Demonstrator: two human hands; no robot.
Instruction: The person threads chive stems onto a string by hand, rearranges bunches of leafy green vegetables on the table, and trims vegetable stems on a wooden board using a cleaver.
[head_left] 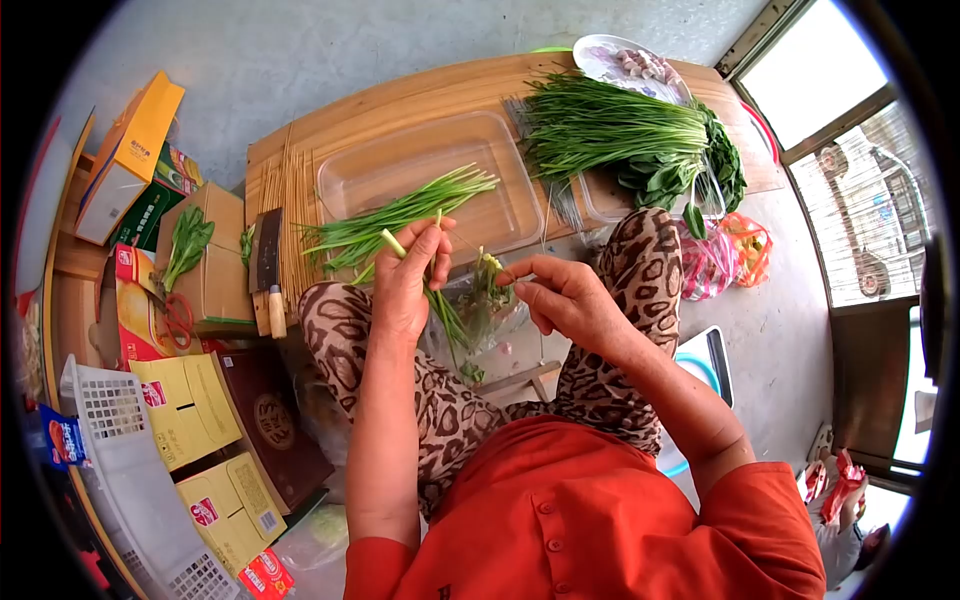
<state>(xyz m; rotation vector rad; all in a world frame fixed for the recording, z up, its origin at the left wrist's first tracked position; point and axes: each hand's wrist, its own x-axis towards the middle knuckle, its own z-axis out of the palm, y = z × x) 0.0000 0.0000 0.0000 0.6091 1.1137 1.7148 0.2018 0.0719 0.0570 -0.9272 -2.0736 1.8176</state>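
My left hand (408, 275) is closed around a few garlic chive stalks (443, 310); their pale ends stick up above the fingers and green leaves hang below. To its right, my right hand (565, 298) is closed in a pinch, thumb against forefinger. Whatever lies between those fingertips is too small to make out. Just beyond the hands, a loose pile of garlic chives (400, 215) lies across a clear plastic tray (440, 135). Between my knees, under the hands, hangs a clear plastic bag (495, 315) with pale and green scraps in it.
A large bunch of chives (620, 125) and leafy greens (650, 178) lie at the table's right, near a plate of meat (610, 60). A cleaver (268, 255) rests on wooden skewers (297, 200) at the left edge. Boxes (190, 410) and a white basket (135, 470) stand left.
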